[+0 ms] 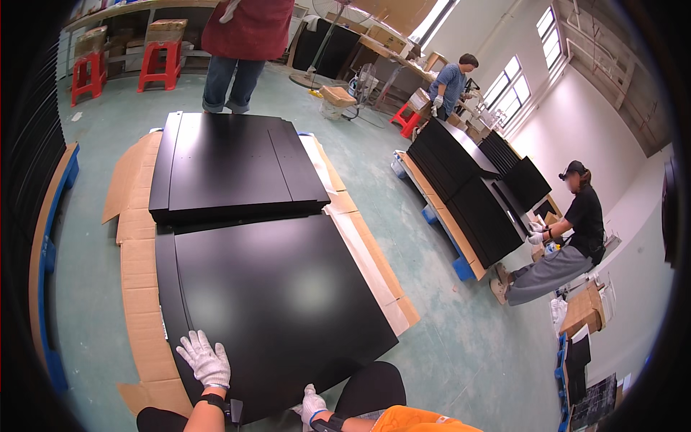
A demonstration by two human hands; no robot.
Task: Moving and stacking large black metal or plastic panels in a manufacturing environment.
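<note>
Okay, the near black panel (pixel 281 288) lies over the near half of the cardboard sheet (pixel 142 309), inside its left edge. Left hand (pixel 207 362), in a pale knit glove: fingers spread, palm down on the panel near its near-left corner, gripping nothing. Right hand (pixel 312 405), same glove: at the panel's near edge, fingers bent; can't tell if it's grasping the rim or just touching. Black wristbands on both arms.

Second black panel stack (pixel 223 162) sits right behind, toward the cardboard's far edge. White strip (pixel 367 266) runs along the cardboard's right edge.

Left: blue pallet (pixel 52 255) with a tall row of black panels (pixel 25 144). Right: black stacks (pixel 482 216) on another pallet (pixel 464 268); a co-worker (pixel 586 216) in black top and white gloves reaches to their near end. Red stools (pixel 160 68) at back left, beside a person in a dark red garment (pixel 248 29).
</note>
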